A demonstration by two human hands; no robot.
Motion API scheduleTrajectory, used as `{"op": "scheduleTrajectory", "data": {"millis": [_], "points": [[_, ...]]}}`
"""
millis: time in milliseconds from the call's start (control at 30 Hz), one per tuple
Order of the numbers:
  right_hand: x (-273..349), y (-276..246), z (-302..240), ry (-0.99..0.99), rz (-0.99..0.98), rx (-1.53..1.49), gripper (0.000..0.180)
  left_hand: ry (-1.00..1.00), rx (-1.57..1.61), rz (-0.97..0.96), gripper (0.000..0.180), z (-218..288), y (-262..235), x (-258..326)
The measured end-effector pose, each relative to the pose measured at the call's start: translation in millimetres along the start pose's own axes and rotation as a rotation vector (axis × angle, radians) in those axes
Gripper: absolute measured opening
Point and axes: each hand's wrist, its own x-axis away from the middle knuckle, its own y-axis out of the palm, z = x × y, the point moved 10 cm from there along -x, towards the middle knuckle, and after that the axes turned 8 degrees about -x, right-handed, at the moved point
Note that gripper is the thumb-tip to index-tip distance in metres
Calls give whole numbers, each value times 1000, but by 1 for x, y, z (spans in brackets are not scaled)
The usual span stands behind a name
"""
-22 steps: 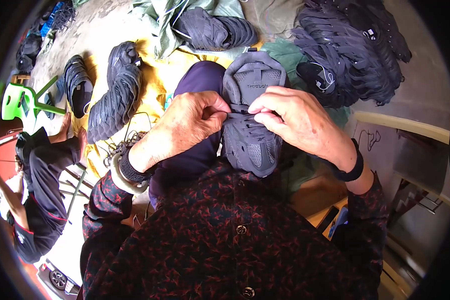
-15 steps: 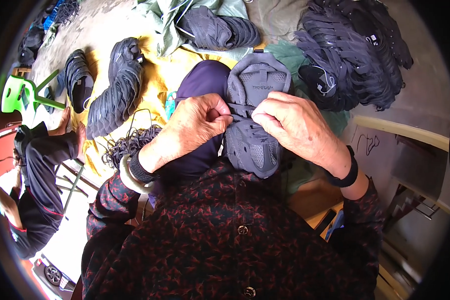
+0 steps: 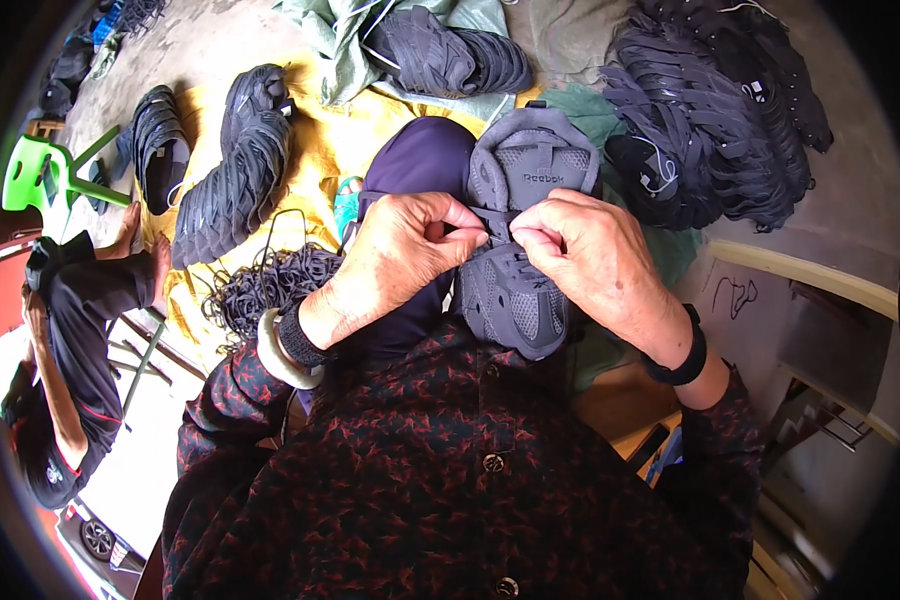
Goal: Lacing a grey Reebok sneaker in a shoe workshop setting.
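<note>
Your left hand (image 3: 400,245) and right hand (image 3: 605,260) meet over the grey shoe (image 3: 515,300), each with thumb and forefinger pinched on its dark lacing (image 3: 497,216); the exact strand in each grip is too small to trace. The shoe lies directly beneath your fingertips, beside your dark purple trouser knee (image 3: 420,150): its toe points toward you, and its tongue and padded collar extend beyond your hands. A tangle of black cords (image 3: 260,295) sits near your left wrist.
</note>
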Motion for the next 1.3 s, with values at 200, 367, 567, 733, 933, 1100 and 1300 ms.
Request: {"op": "scheduleTrajectory", "data": {"millis": [200, 367, 567, 733, 933, 1100, 1300], "points": [[1, 0, 0, 16, 67, -22, 3, 12, 17, 69, 11, -7, -1, 0], [1, 1, -3, 19, 65, 34, 3, 223, -291, 206, 11, 27, -2, 11], [3, 3, -2, -7, 107, 33, 4, 185, -325, 176, 10, 28, 5, 4], [3, 2, -2, -8, 101, 42, 6, 83, -95, 84, 11, 18, 11, -4], [2, 6, -13, -70, 51, 54, 5, 107, -386, 37, 17, 16, 1, -8], [1, 9, -14, -143, 35, 171, 9, 304, -420, 63, 15, 38, 1, -5], [5, 2, -20, -159, -95, 473, 10, 332, -514, 39, 14, 49, -6, -2]]}}
